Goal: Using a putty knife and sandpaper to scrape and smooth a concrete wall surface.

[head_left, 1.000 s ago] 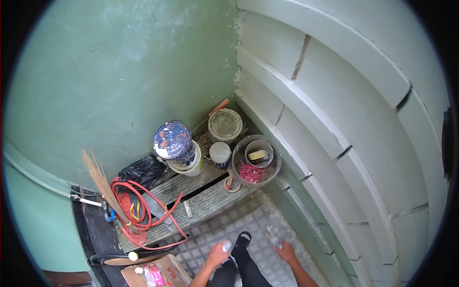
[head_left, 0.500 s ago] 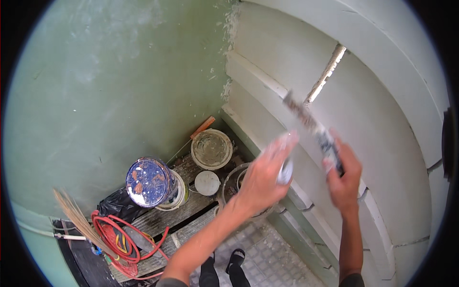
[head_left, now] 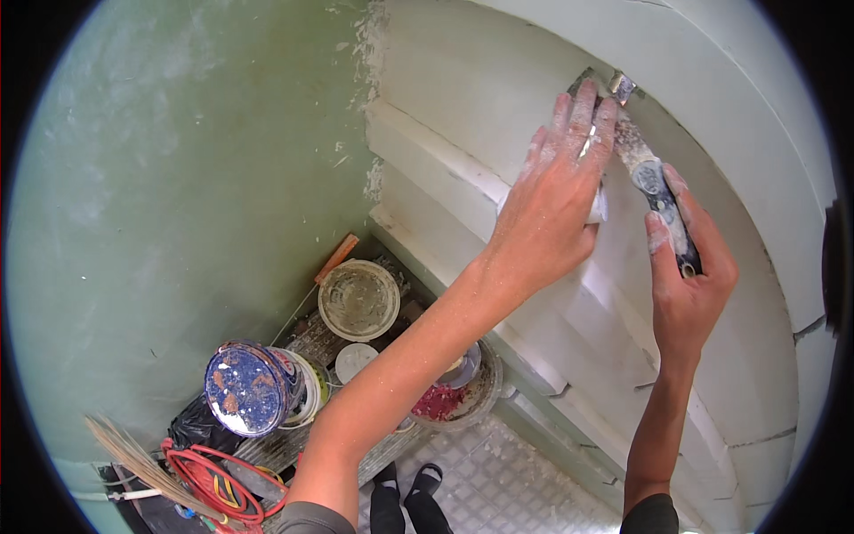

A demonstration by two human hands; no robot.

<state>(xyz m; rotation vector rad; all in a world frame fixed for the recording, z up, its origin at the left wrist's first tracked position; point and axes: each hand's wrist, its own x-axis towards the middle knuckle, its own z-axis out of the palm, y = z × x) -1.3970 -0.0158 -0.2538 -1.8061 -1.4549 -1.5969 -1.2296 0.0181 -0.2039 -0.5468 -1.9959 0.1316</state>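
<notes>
My right hand (head_left: 694,276) grips a putty-smeared scraper (head_left: 656,191) by its dark handle, and the blade points up and left against the pale wall (head_left: 463,98). My left hand (head_left: 556,196) reaches up with its fingers stretched over the blade's tip end. Tucked under that palm is a white thing (head_left: 599,209), perhaps a roll of tape; most of it is hidden. At the fingertips, the top of a rough vertical joint (head_left: 622,85) shows in the wall, while my left hand covers much of its lower part. White dust coats the fingers of both hands.
Below on a slatted bench stand a blue-lidded paint bucket (head_left: 245,387), a round mortar-crusted tub (head_left: 358,301) and a small white lid (head_left: 356,363). A wide basin (head_left: 480,392) sits beside my left forearm. Red hose (head_left: 200,472) and a straw broom (head_left: 147,463) lie lower left.
Both hands have risen toward the top of the joint, the right one also moving right. The scraper's blade now lies against the wall, and my left fingers have come onto it.
</notes>
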